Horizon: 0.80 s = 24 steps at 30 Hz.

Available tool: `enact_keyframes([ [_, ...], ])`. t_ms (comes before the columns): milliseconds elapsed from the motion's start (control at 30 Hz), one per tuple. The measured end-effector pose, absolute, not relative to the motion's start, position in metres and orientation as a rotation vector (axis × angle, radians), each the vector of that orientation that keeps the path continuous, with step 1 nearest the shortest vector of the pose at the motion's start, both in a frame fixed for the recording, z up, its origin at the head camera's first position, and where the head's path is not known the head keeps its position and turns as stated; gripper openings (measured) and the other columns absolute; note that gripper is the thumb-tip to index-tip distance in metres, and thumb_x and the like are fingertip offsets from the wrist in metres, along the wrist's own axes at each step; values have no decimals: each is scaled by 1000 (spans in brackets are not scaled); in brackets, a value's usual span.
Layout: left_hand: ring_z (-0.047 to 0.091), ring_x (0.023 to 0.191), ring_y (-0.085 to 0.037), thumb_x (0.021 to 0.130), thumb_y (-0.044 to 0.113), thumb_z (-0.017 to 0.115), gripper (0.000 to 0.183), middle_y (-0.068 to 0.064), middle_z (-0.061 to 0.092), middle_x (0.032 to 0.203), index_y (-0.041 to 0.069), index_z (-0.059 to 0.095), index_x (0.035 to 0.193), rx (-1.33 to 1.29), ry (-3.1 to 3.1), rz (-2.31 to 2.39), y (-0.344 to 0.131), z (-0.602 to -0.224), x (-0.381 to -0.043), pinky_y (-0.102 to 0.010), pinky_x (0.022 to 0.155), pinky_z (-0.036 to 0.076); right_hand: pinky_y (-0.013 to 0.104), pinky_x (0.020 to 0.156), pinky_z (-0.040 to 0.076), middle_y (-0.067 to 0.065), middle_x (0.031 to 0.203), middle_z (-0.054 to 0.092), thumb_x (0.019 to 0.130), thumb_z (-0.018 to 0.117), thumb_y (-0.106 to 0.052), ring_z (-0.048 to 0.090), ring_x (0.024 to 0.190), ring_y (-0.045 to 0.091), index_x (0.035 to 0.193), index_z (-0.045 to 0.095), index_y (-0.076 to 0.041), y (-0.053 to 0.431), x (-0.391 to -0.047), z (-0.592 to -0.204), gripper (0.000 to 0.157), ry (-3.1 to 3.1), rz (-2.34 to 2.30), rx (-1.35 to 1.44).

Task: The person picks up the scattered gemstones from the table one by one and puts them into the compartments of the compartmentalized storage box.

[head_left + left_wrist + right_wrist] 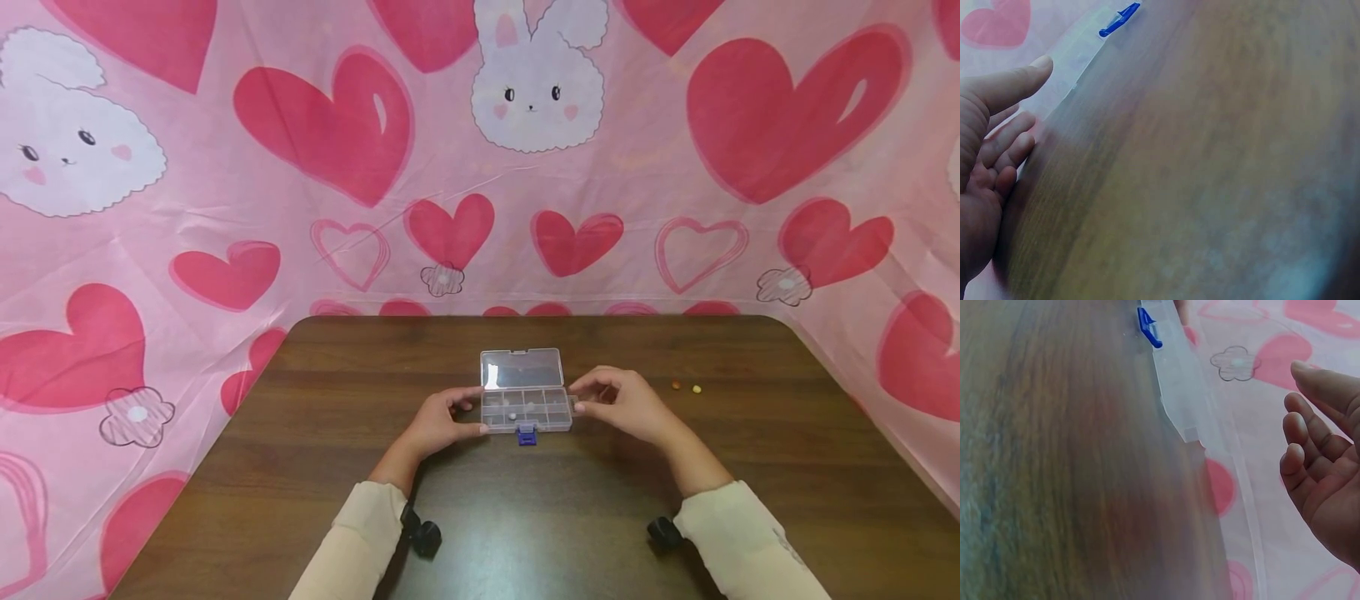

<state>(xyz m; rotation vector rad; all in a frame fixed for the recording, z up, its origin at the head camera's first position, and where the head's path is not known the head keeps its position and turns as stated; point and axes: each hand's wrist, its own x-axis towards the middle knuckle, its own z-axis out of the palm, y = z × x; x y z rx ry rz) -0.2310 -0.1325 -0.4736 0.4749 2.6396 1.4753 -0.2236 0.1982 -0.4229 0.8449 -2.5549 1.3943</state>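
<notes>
A clear plastic compartment box (525, 409) lies on the table with its lid (522, 370) raised at the back and its blue latch (527, 437) hanging at the front. Small whitish pieces lie in some compartments; their kind is too small to tell. My left hand (442, 423) holds the box's left end, thumb at the front corner and a finger at the back corner. Beside the right end is my right hand (626, 404), thumb and forefinger apart. In the right wrist view a gap shows between that hand (1329, 456) and the box (1179, 375), and nothing is between its fingers.
An orange-brown bead-like piece (676, 385) and a yellow one (697, 389) lie on the brown wooden table (540, 508), right of my right hand. Behind the table hangs a pink cloth (637, 183) with hearts and rabbits.
</notes>
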Motion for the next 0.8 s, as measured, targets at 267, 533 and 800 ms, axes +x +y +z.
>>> enact_keyframes([
  [267,58,104,-19,74,25,87,59,0,65,118,15,65,129,485,2641,1477,-132,-474,-231,-43,94,44,29,66,50,9,90,68,78,82,-7,60,74,12,98,73,-7,203,-218,-418,22,-2540,1358,864],
  [533,57,104,-19,74,24,87,59,0,65,116,15,65,128,472,2641,1475,-133,-474,-231,-43,95,43,31,69,50,6,94,69,80,82,-12,60,77,13,103,72,-4,211,-216,-415,26,-2581,1341,808],
  [800,57,104,-19,75,25,86,60,1,65,118,15,65,130,484,2638,1480,-133,-475,-232,-43,95,43,30,69,50,8,97,68,80,82,-12,60,79,14,107,71,-7,219,-212,-413,29,-2589,1351,739],
])
